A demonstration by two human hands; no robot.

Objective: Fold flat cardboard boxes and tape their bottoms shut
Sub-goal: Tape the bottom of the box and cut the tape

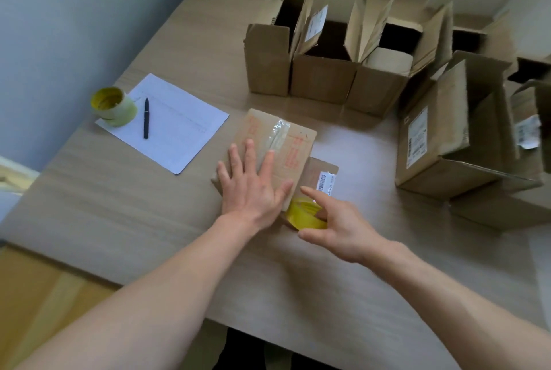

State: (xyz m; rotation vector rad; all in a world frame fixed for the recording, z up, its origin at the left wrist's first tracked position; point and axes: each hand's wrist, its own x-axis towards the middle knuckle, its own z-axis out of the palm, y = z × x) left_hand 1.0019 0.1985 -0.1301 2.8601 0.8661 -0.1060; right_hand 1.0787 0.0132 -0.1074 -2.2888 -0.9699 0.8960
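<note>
While the left hand [253,188], fingers spread flat, presses the upturned cardboard box [268,155] mid-table, the right hand [331,220] grips the tape roll [304,213] at its near edge; draw tape taut along the seam.

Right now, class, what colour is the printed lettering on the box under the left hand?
Red-orange lettering on the brown box, seen in the head view.

Box [277,143] mid-table [119,205], paper [179,131] to its left, open boxes [325,71] behind.
</note>
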